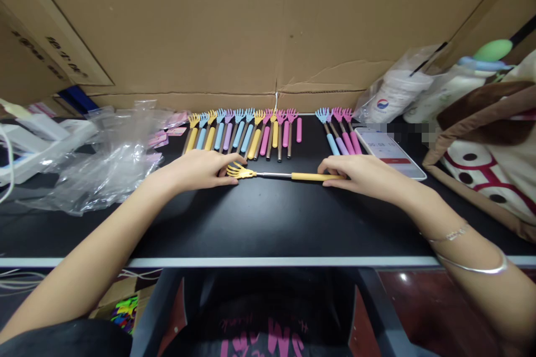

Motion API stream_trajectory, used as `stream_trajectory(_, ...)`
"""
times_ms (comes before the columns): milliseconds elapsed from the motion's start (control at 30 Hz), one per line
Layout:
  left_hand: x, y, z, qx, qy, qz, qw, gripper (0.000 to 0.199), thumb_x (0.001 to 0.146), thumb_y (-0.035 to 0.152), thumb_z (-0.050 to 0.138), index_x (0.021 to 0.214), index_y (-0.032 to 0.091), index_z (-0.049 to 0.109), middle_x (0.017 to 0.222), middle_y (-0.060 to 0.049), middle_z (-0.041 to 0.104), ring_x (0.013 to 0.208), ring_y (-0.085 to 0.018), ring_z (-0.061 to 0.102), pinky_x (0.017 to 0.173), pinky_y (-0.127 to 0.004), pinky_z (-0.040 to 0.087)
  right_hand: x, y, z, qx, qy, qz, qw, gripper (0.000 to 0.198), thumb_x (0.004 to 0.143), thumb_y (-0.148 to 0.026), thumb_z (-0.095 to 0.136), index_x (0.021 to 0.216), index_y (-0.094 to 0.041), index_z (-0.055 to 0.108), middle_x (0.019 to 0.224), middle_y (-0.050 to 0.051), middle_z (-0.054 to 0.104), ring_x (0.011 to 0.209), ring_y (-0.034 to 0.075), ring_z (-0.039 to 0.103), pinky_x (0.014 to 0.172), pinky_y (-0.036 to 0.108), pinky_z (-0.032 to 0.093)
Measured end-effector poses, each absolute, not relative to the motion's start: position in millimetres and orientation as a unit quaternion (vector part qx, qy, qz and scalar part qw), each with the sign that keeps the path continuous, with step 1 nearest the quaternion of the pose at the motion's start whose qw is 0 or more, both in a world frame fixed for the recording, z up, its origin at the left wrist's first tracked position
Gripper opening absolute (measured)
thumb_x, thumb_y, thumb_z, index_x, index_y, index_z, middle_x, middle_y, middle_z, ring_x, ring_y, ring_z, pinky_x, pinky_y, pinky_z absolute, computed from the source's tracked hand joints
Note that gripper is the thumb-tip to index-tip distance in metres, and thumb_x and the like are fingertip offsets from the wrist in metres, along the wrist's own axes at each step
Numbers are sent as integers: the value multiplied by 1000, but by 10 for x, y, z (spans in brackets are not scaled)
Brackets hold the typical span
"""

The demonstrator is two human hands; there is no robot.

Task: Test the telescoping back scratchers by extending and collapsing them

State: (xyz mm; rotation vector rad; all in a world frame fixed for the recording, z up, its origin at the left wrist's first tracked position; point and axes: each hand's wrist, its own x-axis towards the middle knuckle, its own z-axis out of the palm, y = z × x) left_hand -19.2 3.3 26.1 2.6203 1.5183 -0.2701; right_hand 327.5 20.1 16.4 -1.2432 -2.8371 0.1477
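A yellow back scratcher (274,175) with a metal shaft lies crosswise low over the black table. At its claw end my left hand (205,169) is closed, thumb and fingers on the yellow claw. My right hand (355,174) pinches the far end of the yellow handle. Just beyond, a row of claw heads, metal shafts and coloured handles (247,136) lies side by side in yellow, blue, purple and pink. To the right, a smaller group of back scratchers (339,131) has blue, purple and pink handles.
Clear plastic bags (113,156) are heaped on the left, near pink packets (161,135). A phone (389,153) lies right of my right hand. Behind it stand a lidded cup (393,95) and a bottle (460,83); a fabric bag (498,150) sits at far right. Cardboard (251,28) walls the back.
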Motion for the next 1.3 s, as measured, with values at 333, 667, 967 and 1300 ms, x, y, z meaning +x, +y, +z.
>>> stream_trajectory(333,-157,15,270,863,496,-94,16,40,89,49,48,125,32,51,94,0,72,78,-19,65,60,-24,34,3280,200,161,-402,-914,48,14,19,85,-40,53,94,-24,58,76,-2,62,60,11,51,56,24,30)
stream_trajectory(667,-188,27,260,867,490,-81,37,38,88,47,48,122,32,53,85,2,71,76,-17,65,58,-23,33,3286,211,142,-399,-915,50,24,19,85,-41,53,93,-25,58,73,-2,59,60,12,50,56,24,29)
stream_trajectory(967,-210,25,257,867,490,-76,48,38,88,47,48,123,33,52,85,3,71,77,-18,65,57,-24,32,3296,231,131,-385,-920,62,26,18,88,-39,52,96,-23,57,87,1,61,71,13,54,60,24,33)
stream_trajectory(1300,-225,28,246,870,486,-72,44,38,87,47,51,122,33,54,86,3,71,77,-17,64,58,-23,32,3313,252,107,-378,-924,54,33,17,88,-38,51,97,-23,56,91,1,62,74,13,55,61,24,34)
